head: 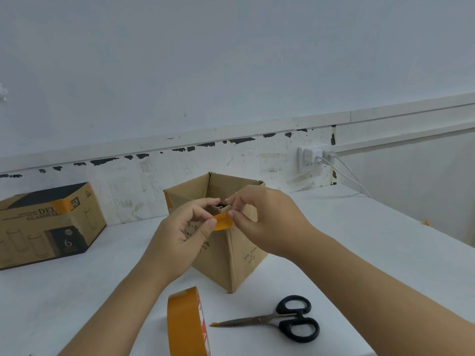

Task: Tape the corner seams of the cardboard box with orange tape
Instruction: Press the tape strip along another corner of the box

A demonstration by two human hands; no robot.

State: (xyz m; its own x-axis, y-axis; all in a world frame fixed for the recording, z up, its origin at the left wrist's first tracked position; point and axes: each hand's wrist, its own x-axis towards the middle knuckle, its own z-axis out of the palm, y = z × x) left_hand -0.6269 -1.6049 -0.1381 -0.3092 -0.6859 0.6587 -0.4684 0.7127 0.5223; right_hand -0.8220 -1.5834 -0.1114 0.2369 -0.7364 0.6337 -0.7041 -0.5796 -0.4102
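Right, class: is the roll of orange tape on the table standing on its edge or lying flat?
Standing on its edge. The tape roll rests upright on the table, its orange band facing left, beside the scissors.

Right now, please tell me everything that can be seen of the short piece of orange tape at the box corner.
The short orange tape piece is a glossy, slightly see-through strip, bent over the near top corner of the open cardboard box. The left hand pinches its left end with the thumb, and the right hand pinches its right end. It curves outward and does not look pressed flat yet.
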